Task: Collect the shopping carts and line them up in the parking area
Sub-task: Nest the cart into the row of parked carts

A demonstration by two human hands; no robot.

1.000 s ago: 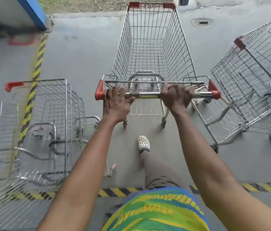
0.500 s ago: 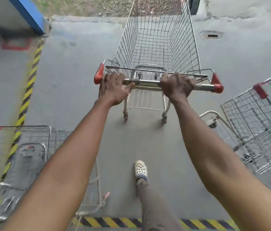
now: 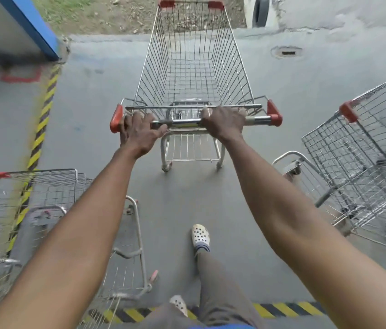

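Observation:
An empty wire shopping cart with red corner caps stands straight ahead of me on the grey concrete. My left hand grips the left part of its metal handle bar. My right hand is closed on the bar right of centre. Both arms are stretched out. A row of nested carts sits at my lower left. Another cart stands angled at my right.
Yellow-black hazard tape runs along the floor at the left and another strip crosses behind my feet. A blue-edged wall is at the top left. A floor drain lies ahead right. Dirt and grass border the concrete's far edge.
I have stepped forward, pushing the cart ahead along the concrete. The left row and the right cart have slid back toward me. Both hands kept their grip on the handle.

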